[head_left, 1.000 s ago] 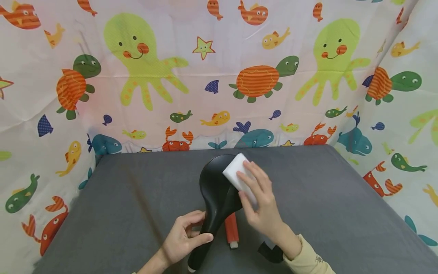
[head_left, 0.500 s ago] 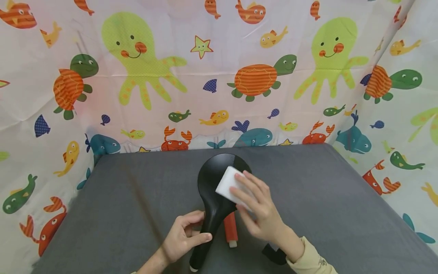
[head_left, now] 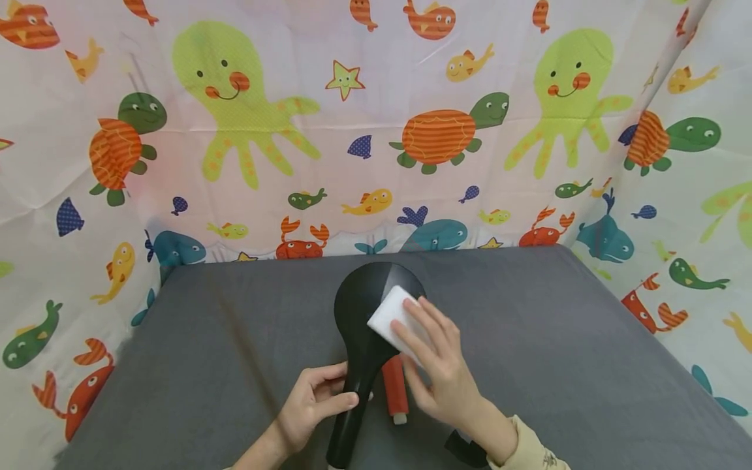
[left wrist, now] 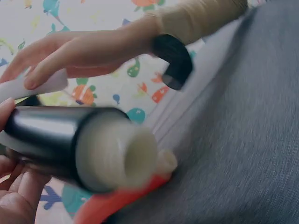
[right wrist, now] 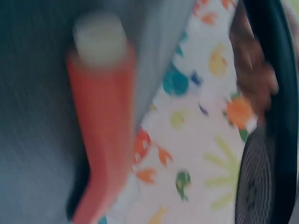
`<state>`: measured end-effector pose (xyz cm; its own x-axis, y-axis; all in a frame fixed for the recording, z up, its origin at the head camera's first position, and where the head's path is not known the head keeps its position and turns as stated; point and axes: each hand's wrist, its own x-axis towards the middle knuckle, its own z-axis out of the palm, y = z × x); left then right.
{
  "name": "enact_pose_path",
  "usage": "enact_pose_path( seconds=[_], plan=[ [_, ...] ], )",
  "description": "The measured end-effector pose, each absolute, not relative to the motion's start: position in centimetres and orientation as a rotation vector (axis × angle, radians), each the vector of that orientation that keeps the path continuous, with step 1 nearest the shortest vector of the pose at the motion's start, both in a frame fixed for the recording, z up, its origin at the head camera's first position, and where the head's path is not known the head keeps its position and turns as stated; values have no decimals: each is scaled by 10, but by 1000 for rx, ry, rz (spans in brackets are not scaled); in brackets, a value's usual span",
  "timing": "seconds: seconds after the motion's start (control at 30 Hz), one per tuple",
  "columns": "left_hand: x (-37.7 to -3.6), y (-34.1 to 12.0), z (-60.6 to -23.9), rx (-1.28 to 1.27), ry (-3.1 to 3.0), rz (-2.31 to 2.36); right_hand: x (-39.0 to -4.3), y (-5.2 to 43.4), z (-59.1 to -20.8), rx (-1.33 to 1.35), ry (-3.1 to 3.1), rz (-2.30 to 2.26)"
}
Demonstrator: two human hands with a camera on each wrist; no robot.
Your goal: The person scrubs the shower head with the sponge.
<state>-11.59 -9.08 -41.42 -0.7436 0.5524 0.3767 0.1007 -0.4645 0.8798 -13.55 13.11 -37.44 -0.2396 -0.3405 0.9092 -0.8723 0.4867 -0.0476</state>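
A black handheld shower head [head_left: 358,326] is tilted up over the table, its smooth back toward the head camera. My left hand [head_left: 308,405] grips its handle, thumb across the front and fingers behind. In the left wrist view the end of the handle [left wrist: 51,140] shows a pale threaded connector. The right wrist view catches the perforated spray face [right wrist: 257,182] at its edge. My right hand [head_left: 440,365] holds a white sponge block [head_left: 389,314] between thumb and fingers, against the back of the head near its right side.
On the grey table cloth [head_left: 558,352] lies a red handle [head_left: 395,391] with a pale end, partly hidden behind the shower head. A black strap [head_left: 466,450] sits by my right wrist. A curtain [head_left: 376,98] printed with sea animals hangs behind and along the sides.
My right hand has drawn the sponge down and left from the shower head's right rim onto its back. The shower head has shifted slightly left in my left hand.
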Motion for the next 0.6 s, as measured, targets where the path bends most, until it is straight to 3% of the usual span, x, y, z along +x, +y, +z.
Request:
enact_pose_path(
  seconds=[0.23,0.6],
  plan=[
    [-117,-93,-414,854,1189,2303,-129,115,-386,1209,-1705,570],
    [-118,-93,-415,958,989,2245,-149,132,-348,962,-1743,1006]
  ],
)
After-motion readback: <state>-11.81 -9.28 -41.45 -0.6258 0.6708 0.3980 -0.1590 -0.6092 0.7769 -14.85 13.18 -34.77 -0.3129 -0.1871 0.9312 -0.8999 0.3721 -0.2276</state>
